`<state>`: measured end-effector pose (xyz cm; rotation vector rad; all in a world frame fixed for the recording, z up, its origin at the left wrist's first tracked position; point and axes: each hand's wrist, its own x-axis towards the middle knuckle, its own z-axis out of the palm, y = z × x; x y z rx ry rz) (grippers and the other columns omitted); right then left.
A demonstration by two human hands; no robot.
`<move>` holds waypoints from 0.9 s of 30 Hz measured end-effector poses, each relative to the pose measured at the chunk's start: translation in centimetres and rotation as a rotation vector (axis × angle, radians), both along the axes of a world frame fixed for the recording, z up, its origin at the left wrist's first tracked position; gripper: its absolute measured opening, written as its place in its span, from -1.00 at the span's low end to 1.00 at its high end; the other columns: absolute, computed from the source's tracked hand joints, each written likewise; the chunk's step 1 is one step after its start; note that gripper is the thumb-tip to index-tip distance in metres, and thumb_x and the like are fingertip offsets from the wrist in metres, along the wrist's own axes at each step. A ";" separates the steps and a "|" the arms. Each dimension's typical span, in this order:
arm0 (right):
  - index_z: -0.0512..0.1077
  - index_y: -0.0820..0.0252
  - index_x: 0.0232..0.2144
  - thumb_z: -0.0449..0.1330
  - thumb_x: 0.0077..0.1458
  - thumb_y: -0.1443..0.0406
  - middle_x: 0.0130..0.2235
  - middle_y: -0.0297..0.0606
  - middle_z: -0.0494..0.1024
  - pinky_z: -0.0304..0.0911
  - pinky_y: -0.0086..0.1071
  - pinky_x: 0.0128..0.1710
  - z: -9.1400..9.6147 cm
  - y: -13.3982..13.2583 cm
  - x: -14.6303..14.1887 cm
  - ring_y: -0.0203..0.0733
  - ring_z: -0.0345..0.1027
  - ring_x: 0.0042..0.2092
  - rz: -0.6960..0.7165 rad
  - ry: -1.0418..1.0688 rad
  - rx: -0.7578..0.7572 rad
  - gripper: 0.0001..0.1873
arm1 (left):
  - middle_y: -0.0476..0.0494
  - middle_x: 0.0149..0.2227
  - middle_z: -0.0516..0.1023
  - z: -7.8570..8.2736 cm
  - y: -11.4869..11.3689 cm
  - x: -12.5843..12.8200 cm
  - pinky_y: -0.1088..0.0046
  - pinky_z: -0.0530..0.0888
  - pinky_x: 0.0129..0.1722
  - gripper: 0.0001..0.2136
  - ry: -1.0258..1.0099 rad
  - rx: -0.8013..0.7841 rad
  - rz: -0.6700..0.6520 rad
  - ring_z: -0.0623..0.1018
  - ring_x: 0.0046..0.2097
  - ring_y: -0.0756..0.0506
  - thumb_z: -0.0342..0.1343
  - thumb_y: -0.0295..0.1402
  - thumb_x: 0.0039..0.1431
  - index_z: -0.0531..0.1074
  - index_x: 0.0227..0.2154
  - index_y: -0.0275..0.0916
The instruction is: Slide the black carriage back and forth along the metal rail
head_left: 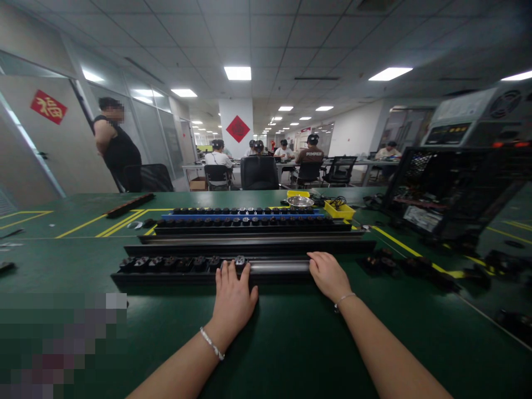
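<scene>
The nearest long black channel (pixel 174 279) lies crosswise on the green table, with a row of small black round parts (pixel 170 262) along its left half. To the right of them a bare metallic strip (pixel 280 267) shows inside it. My left hand (pixel 233 291) rests over the channel with its fingers stretched and apart, touching a small black part with a silvery top (pixel 240 260). At the strip's right end is my right hand (pixel 330 277), fingers bent together over the channel. Whatever its fingertips hold, if anything, is hidden.
Behind lie more black channels (pixel 249 239), some filled with round parts, and a blue strip (pixel 199 216). A metal bowl (pixel 301 202) and yellow bin (pixel 338 210) stand beyond. Loose black parts (pixel 380 261) and an open computer case (pixel 440 194) are at right. Several people sit farther back.
</scene>
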<state>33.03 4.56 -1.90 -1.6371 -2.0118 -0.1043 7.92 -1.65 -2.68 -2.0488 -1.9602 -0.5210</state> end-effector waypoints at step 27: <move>0.42 0.36 -0.06 -0.15 0.14 0.29 -0.04 -0.13 0.46 0.07 -0.25 0.11 0.2 -0.1 -0.1 -0.11 0.20 0.04 -0.008 -0.018 -0.011 -0.53 | -0.34 0.11 0.30 0.4 -0.4 0.4 -0.06 -0.06 0.20 -0.63 -0.099 0.008 -0.120 0.16 0.21 -0.23 -0.05 -0.36 0.06 0.26 -0.04 -0.33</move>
